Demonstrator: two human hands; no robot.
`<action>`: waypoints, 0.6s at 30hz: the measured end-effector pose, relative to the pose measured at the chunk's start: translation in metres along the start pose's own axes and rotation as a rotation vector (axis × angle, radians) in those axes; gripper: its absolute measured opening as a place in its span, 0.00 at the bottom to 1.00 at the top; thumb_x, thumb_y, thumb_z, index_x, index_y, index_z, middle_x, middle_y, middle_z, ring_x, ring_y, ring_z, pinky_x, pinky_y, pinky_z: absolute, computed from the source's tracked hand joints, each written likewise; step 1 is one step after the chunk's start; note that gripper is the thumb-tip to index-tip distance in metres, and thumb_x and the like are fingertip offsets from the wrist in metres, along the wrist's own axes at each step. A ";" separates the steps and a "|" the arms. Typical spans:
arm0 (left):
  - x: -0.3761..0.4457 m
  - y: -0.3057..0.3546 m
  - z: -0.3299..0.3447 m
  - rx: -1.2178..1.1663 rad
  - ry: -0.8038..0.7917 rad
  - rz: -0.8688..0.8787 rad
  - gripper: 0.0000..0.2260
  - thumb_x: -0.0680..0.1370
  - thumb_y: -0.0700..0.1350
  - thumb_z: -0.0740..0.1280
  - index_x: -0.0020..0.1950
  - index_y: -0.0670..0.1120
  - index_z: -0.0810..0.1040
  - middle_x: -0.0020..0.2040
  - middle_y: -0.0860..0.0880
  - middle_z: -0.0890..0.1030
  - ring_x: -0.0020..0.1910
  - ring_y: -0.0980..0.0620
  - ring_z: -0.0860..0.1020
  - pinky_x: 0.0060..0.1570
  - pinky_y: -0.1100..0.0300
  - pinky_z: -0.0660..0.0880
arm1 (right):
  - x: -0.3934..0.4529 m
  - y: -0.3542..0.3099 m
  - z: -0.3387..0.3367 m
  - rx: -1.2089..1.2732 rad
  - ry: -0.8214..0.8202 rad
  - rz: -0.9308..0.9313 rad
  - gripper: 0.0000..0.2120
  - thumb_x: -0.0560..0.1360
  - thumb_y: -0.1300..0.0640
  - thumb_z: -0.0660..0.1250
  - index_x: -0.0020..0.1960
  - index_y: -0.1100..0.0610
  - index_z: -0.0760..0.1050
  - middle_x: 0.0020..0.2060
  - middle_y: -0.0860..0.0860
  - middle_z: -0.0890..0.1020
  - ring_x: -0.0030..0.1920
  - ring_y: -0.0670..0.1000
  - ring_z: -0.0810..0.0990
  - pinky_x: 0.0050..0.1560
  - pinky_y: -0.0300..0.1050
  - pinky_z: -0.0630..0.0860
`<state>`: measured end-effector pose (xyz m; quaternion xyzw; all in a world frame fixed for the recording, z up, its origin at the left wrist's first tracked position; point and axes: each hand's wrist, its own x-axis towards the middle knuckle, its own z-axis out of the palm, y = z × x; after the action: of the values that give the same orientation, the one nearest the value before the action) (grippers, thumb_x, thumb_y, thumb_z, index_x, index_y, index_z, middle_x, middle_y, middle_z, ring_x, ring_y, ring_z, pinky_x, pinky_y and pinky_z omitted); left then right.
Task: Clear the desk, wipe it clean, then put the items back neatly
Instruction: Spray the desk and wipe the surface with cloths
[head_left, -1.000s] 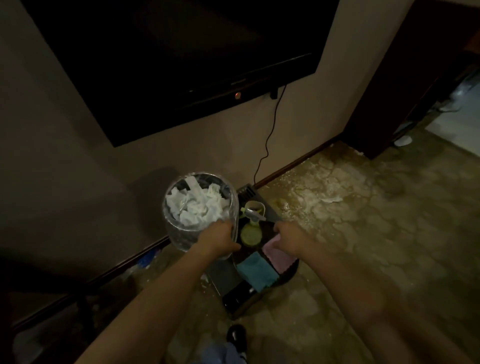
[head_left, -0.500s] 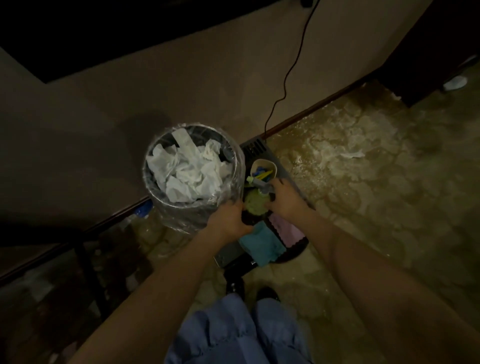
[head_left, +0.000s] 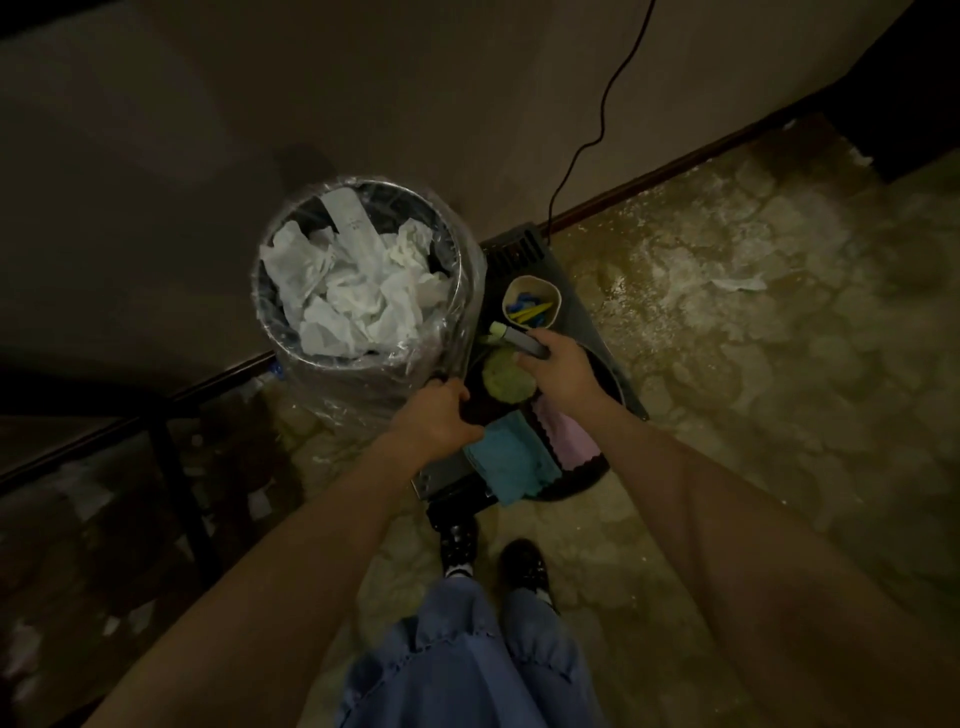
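L hand (head_left: 439, 415) grips the bin (head_left: 363, 291) w/ crumpled paper (held by its lower side); R hand (head_left: 558, 364) pinches a dark marker (head_left: 519, 338) over the tray (head_left: 608, 374), near cup (head_left: 532, 306) & cloths.

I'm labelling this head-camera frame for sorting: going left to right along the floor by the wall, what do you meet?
Waste bin full of crumpled paper → left hand → teal cloth → right hand holding a marker → paper scrap.

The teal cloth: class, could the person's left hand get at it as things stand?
Probably not right now: the left hand grips the waste bin. The teal cloth lies uncovered right beside it, so freeing that grip would open the way.
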<state>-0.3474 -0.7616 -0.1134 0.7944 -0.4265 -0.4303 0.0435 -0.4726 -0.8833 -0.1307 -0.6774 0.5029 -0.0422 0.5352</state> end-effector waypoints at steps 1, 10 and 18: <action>-0.004 0.004 -0.002 0.003 0.011 -0.003 0.26 0.72 0.49 0.72 0.66 0.42 0.70 0.60 0.42 0.72 0.57 0.46 0.73 0.47 0.61 0.69 | -0.005 -0.002 -0.006 0.043 0.021 -0.010 0.15 0.77 0.61 0.66 0.62 0.63 0.74 0.50 0.56 0.77 0.52 0.54 0.76 0.53 0.48 0.73; -0.085 0.060 -0.061 0.033 0.194 -0.024 0.25 0.72 0.50 0.72 0.65 0.41 0.70 0.60 0.43 0.74 0.57 0.45 0.74 0.53 0.55 0.74 | -0.074 -0.073 -0.068 0.025 -0.017 -0.179 0.09 0.74 0.61 0.70 0.50 0.66 0.78 0.37 0.52 0.75 0.39 0.47 0.73 0.37 0.37 0.66; -0.236 0.020 -0.120 -0.053 0.479 -0.212 0.25 0.73 0.57 0.69 0.66 0.48 0.70 0.63 0.48 0.73 0.59 0.49 0.73 0.59 0.54 0.73 | -0.145 -0.201 -0.067 -0.160 -0.185 -0.495 0.08 0.74 0.60 0.70 0.49 0.64 0.78 0.34 0.53 0.74 0.36 0.51 0.73 0.34 0.41 0.66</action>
<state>-0.3362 -0.6410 0.1229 0.9125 -0.3070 -0.2431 0.1184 -0.4560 -0.8394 0.1215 -0.8207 0.2728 -0.0697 0.4973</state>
